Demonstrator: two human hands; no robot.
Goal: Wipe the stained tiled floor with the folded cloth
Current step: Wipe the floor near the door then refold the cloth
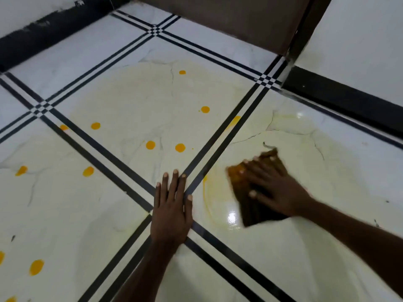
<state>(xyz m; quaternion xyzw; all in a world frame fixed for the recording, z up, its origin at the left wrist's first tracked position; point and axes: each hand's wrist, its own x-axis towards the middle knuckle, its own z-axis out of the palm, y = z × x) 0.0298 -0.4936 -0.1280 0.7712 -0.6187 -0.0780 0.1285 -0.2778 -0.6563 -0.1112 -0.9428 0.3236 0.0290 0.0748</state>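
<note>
The white tiled floor [135,101] has black double lines between tiles and a pale yellowish film over its middle. Several orange-yellow blots lie on it, such as one stain [180,147] near the centre and another [36,267] at the lower left. A folded brown cloth [253,212], stained orange at its left edge, lies flat on the right-hand tile. My right hand [277,188] presses on it with fingers spread, slightly blurred. A thin yellow smear arc [206,192] curves just left of the cloth. My left hand [172,210] rests flat on the tile lines, empty.
A brown door [239,20] stands at the top, with a dark frame post [303,33] to its right. Black skirting runs along the left wall [39,38] and the right wall [349,101]. A bright wet reflection [231,217] shines beside the cloth.
</note>
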